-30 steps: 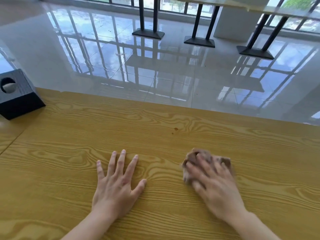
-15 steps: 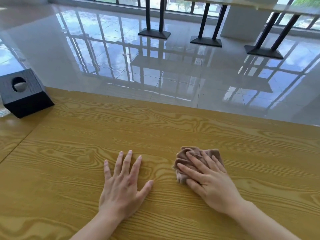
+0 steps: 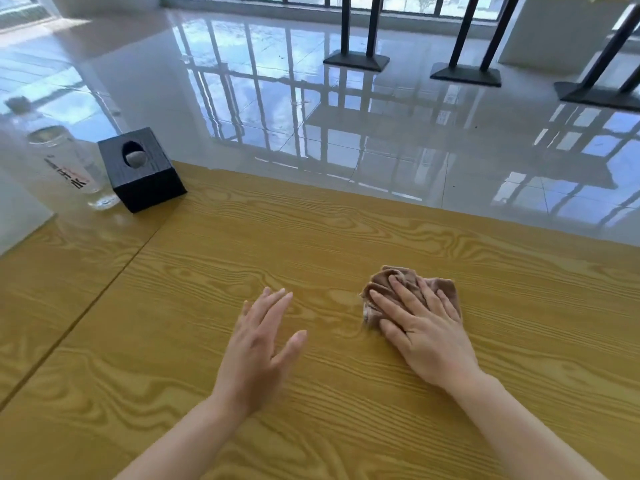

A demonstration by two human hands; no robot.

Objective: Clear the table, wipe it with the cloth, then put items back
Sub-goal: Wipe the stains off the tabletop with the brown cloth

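A crumpled brown cloth lies on the yellow wood-grain table, right of centre. My right hand presses flat on the cloth with straight, spread fingers. My left hand is to the left of the cloth, apart from it, fingers straight and tilted up off the table surface. A black tissue box stands at the table's far left corner. A clear water bottle with a printed label stands just left of the box.
A seam runs diagonally across the left part of the table top. Beyond the far edge is a glossy tiled floor with black table legs at the back.
The view has swung left, bringing the tissue box further in and the bottle into sight. My left hand has lifted from flat on the table. My right hand stays pressed on the cloth.
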